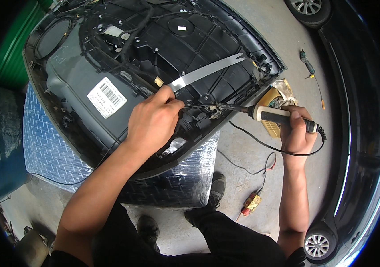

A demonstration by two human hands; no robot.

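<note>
A black car door panel (154,58) lies with its ribbed inner side up in front of me. My left hand (154,118) is closed around a flat metal trim pry tool (210,71), whose forked end points to the far right over the panel. My right hand (299,135) grips a soldering iron (276,116) with a black and white handle and a coiled cord end. Its metal tip reaches the panel's right edge, at a rough, melted-looking spot (216,110) close to my left fingers. A thin dark piece spans between those fingers and the tip; its kind cannot be made out.
Under the panel is a blue patterned support (52,138) in clear wrap. A yellow container (270,100) with crumpled material stands beyond the iron. On the floor lie a screwdriver (306,62) and a red-yellow plug (251,204) with wire. A dark car (368,111) borders the right; a green drum (18,44), the left.
</note>
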